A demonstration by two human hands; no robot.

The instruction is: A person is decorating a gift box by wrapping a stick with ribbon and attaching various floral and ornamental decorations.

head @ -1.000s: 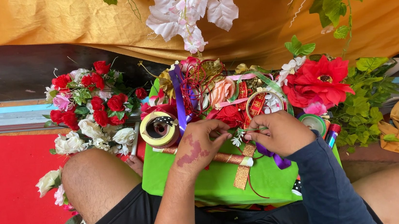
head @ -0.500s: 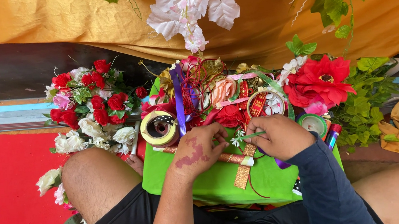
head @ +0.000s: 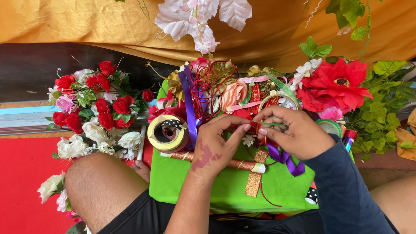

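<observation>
My left hand (head: pixel 219 144) and my right hand (head: pixel 295 133) meet over a green box (head: pixel 225 186) on my lap. Both pinch a small flower piece with thin red and green strands (head: pixel 258 126) between the fingertips. A purple ribbon (head: pixel 283 156) hangs under my right hand. A gold glitter ribbon (head: pixel 254 178) and a wrapped stick (head: pixel 228 164) lie on the box below my left hand. A roll of tape (head: pixel 167 133) sits to the left of my left hand. A heap of ribbons and artificial flowers (head: pixel 220 88) lies just beyond my fingers.
A bunch of red and white artificial roses (head: pixel 97 112) lies at the left, a large red flower with green leaves (head: pixel 340 89) at the right. Orange cloth (head: pixel 82 22) hangs behind, with white flowers (head: pixel 203 10) dangling. A red mat (head: pixel 8 202) covers the floor at left.
My two hands have drawn a little closer together and the fingers have shifted on the small piece. The rest stays where it was.
</observation>
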